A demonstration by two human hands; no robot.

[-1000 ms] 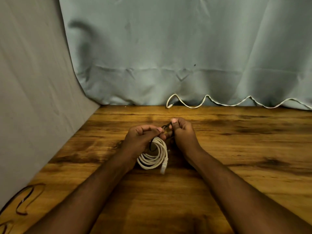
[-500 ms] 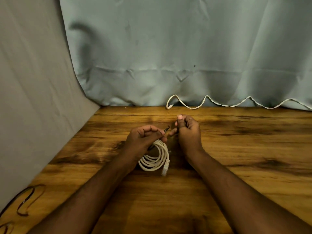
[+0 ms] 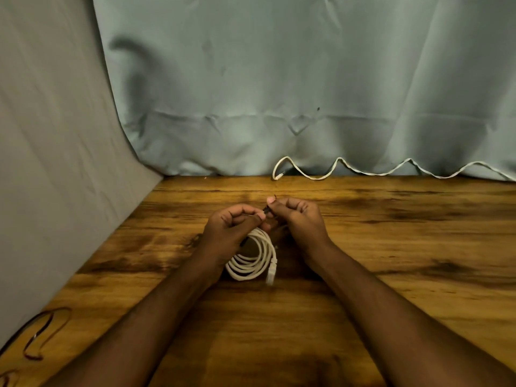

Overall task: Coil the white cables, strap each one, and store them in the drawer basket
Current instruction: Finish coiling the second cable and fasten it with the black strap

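My left hand (image 3: pixel 233 229) is closed around the top of the coiled white cable (image 3: pixel 252 258), which hangs below my fingers and rests on the wooden table (image 3: pixel 391 261), its loops fanned out toward my wrist and its white plug (image 3: pixel 270 272) pointing down at the near edge of the coil. Between my left thumb and forefinger I pinch one end of a thin dark strap (image 3: pixel 266 210). My right hand (image 3: pixel 300 219) is closed too, thumb and fingertips pinching the other end of that strap just beside my left fingertips, so the two hands nearly touch above the coil. How the strap runs around the cable I cannot tell; my fingers hide it. A second white cable (image 3: pixel 371 170) lies uncoiled in waves along the back edge of the table, against the grey-green curtain (image 3: pixel 279 79), well apart from my hands. More dark straps (image 3: pixel 42 333) lie at the near left corner.
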